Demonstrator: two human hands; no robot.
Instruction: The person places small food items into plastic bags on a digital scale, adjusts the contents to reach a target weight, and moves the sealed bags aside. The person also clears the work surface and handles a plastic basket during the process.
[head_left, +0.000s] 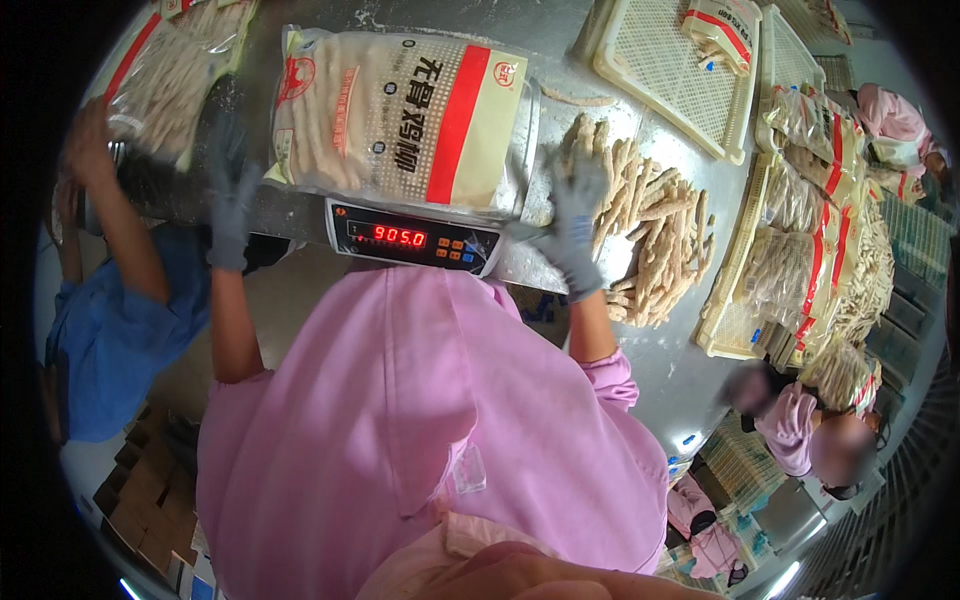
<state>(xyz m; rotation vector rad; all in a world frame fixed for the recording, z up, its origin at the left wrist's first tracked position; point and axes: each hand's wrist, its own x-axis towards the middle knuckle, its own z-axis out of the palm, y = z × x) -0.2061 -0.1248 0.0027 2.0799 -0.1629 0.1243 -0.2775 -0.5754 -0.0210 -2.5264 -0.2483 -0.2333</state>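
A filled plastic bag of pale breaded strips (390, 120) lies on a digital scale (416, 238) whose red display is lit. My left hand (232, 202), in a grey glove, is left of the bag, fingers spread and blurred, holding nothing visible. My right hand (577, 217), also gloved in grey, is at the scale's right edge with thumb and fingers apart, nothing visible in it. Its fingertips are near a loose pile of breaded strips (660, 232) on the metal table (660, 352); whether they touch is unclear.
More filled bags (180, 75) lie at the upper left, beside a co-worker in blue (127, 322). Cream plastic crates (675, 82) stand at the upper right. Another crate (731, 300) holds bags and strips, with co-workers in pink beyond it.
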